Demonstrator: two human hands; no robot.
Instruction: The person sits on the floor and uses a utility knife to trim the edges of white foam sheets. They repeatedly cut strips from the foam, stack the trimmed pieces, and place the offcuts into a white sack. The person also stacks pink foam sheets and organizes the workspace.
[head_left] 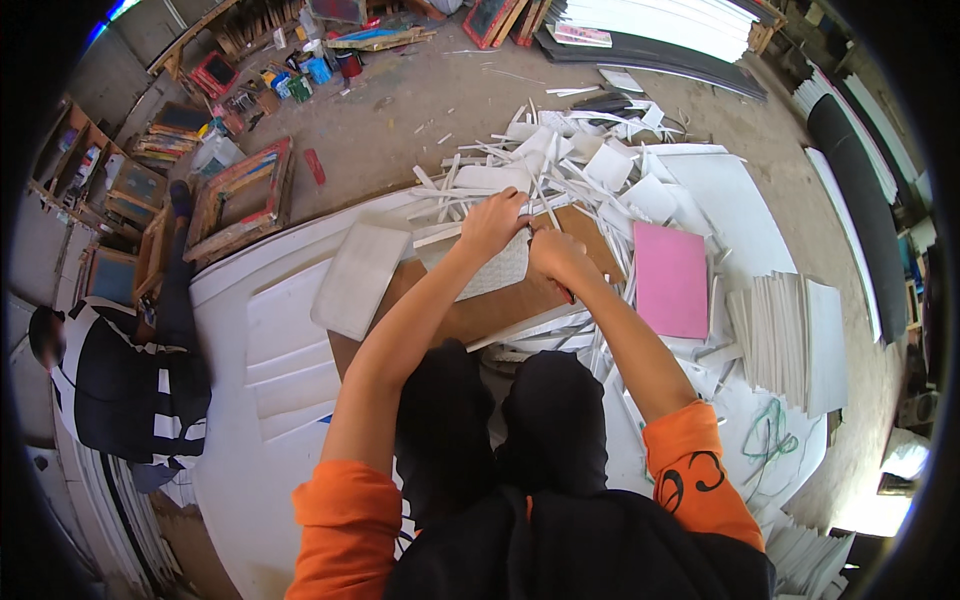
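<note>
My left hand point(494, 222) reaches over a white textured sheet point(500, 272) that lies on a brown board point(465, 318). Its fingers are closed near the sheet's far right corner, and what they pinch is too small to tell. Right beside it, my right hand point(558, 258) is wrapped round a tool with a red handle point(567, 296); its working end is hidden between the hands. A pale rounded panel point(362, 280) rests at the board's left end. Beyond the hands, white offcuts point(560, 150) lie in a loose heap.
To the right are a pink sheet point(670, 280), a stack of white sheets point(785, 335) and tangled green string point(768, 435). At the left, another person point(130, 370) sits or bends near wooden frames point(240, 200). Paint containers point(300, 85) stand on the floor at the back.
</note>
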